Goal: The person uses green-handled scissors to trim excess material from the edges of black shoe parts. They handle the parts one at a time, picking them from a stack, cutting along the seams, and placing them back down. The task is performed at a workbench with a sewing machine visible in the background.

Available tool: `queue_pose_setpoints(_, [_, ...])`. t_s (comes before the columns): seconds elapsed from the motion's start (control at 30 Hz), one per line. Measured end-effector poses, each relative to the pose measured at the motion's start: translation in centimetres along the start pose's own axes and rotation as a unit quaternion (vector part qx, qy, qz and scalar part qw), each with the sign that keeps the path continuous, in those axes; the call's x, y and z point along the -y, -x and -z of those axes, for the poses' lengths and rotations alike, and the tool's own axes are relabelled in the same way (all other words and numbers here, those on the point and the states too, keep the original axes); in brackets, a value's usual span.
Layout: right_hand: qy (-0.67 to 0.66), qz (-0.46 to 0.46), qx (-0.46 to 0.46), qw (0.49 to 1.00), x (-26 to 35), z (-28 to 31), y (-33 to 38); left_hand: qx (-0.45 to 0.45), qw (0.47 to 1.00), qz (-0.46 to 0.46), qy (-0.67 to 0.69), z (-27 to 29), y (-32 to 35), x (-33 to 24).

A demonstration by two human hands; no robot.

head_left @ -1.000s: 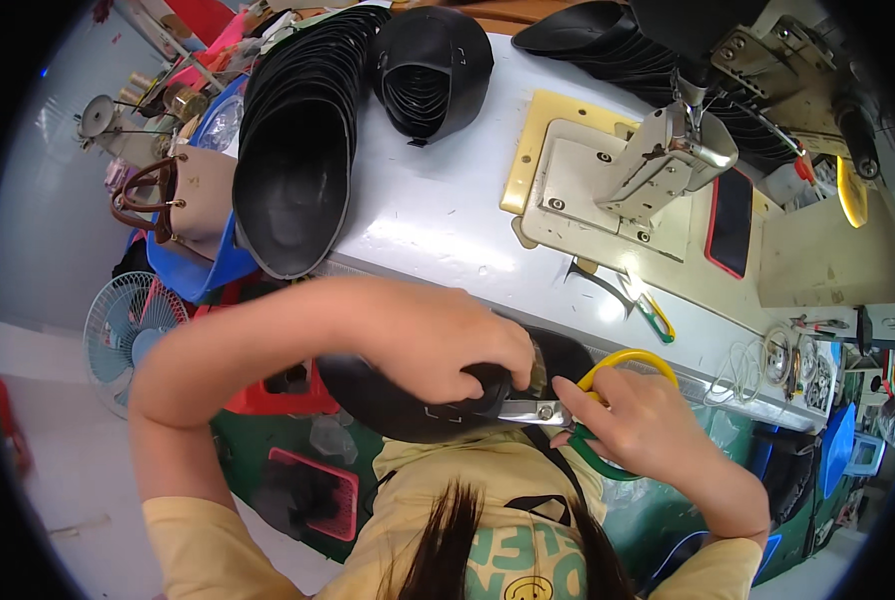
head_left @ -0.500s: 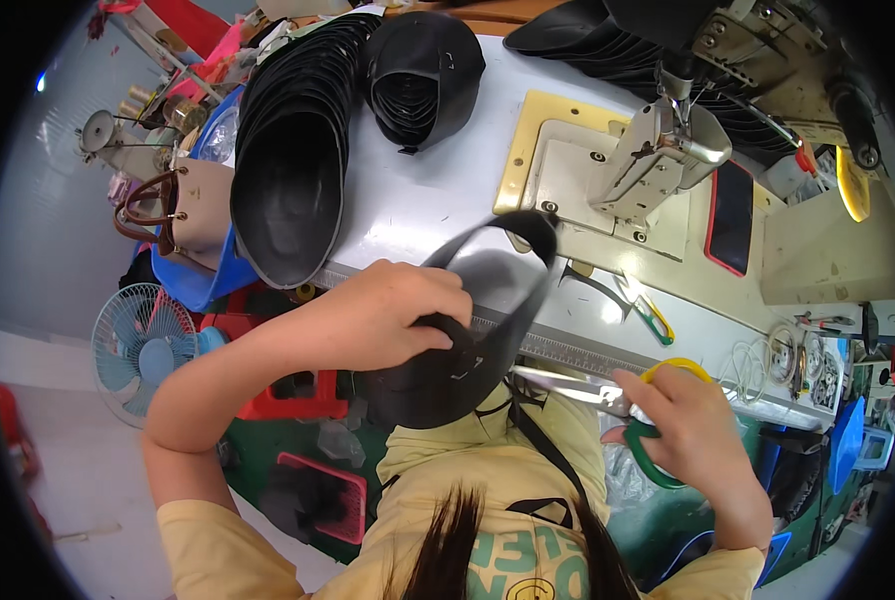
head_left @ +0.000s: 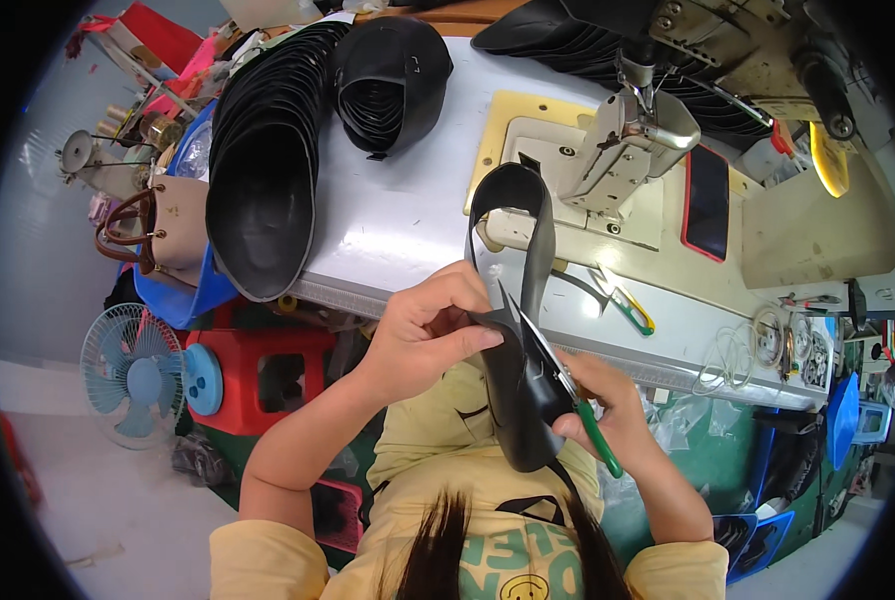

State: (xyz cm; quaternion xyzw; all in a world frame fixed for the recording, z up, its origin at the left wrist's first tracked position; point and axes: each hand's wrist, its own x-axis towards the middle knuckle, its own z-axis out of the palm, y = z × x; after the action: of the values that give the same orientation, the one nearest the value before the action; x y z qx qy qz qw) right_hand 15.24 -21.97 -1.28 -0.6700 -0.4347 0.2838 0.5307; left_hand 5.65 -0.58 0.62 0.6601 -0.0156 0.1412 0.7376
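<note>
A black leather-like piece, sewn into a loop with a long band, hangs over the table's front edge above my lap. My left hand pinches its near edge between thumb and fingers. In my right hand is a pair of scissors with a green handle. Their blades are parted and point away from me, right at the edge of the piece beside my left fingertips. Whether they bite into the material I cannot tell. The loop's far end reaches up to the sewing machine's plate.
A sewing machine stands at the far right, a phone beside it. Yellow-green thread snips lie near the front edge. Stacked black pieces fill the far left. A fan and red stool stand below left.
The scissors have come left and up to the piece, blades now pointing away from me. My left hand has shifted its grip, and the piece has turned more upright.
</note>
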Motion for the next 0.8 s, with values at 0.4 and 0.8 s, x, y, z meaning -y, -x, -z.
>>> queue_pose_setpoints(0.4, [-0.078, 0.001, -0.058, 0.995, -1.2, -1.9, 0.5, -0.122, 0.984, 0.112, 0.061, -2.4, -0.7, 0.1])
queue_pose_setpoints(0.8, [-0.071, -0.046, -0.053, 0.995, -1.2, -1.5, 0.7, -0.13, 0.986, 0.098, 0.036, -2.4, -0.4, -0.3])
